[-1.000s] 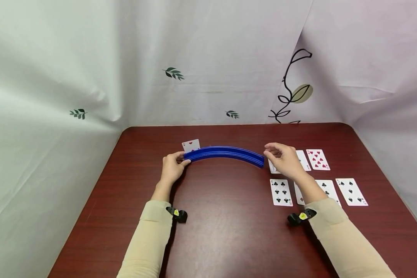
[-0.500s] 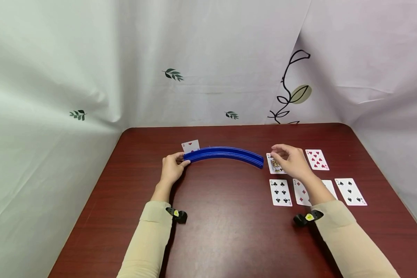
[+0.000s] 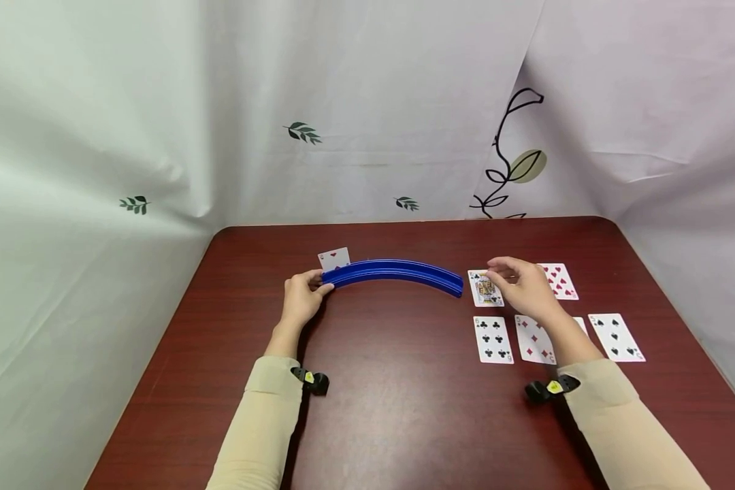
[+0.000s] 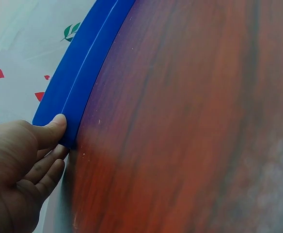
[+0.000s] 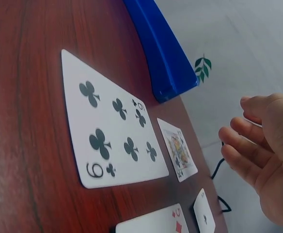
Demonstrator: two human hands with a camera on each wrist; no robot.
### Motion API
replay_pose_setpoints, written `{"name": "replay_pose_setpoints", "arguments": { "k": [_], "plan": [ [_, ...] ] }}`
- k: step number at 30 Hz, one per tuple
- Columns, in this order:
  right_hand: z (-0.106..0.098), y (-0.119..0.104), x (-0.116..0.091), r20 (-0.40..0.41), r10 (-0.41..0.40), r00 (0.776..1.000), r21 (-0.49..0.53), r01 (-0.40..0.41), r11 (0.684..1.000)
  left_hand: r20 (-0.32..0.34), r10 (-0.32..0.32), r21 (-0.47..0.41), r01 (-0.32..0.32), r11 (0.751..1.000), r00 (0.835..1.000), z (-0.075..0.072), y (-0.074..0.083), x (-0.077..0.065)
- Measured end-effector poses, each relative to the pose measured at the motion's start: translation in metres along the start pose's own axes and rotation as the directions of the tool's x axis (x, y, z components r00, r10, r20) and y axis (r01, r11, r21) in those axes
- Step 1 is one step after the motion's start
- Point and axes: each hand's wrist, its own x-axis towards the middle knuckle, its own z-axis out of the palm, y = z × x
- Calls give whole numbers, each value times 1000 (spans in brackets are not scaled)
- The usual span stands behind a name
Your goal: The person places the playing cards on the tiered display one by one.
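A blue curved playing card holder lies across the far middle of the table. My left hand pinches its left end, thumb on the front face in the left wrist view. A heart card shows above that end, its lower part hidden by the holder. My right hand, fingers loosely bent and holding nothing, hovers over the far row of cards. Just left of it lies a king of clubs, near the holder's right end. A card next to the king is hidden by the hand in the head view.
Another heart card ends the far row. In the near row lie a six of clubs, a five of diamonds, a card mostly hidden by the forearm, and a five of spades. Behind the table hangs a white curtain.
My right hand has moved right, away from the holder's end and over the far row, uncovering the king of clubs and the five of diamonds. My left hand still grips the card holder.
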Motion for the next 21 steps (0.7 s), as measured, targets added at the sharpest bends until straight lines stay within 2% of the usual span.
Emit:
{"name": "replay_pose_setpoints", "arguments": {
  "k": [10,21],
  "plan": [
    [-6,3,-6,-24,12,1000,-49,-14,999,3,-2,-1,2,1000,1000,0,0,1],
    [-12,10,-12,-39,13,999,-35,-14,999,1,3,0,-3,1000,1000,0,0,0]
  ]
}}
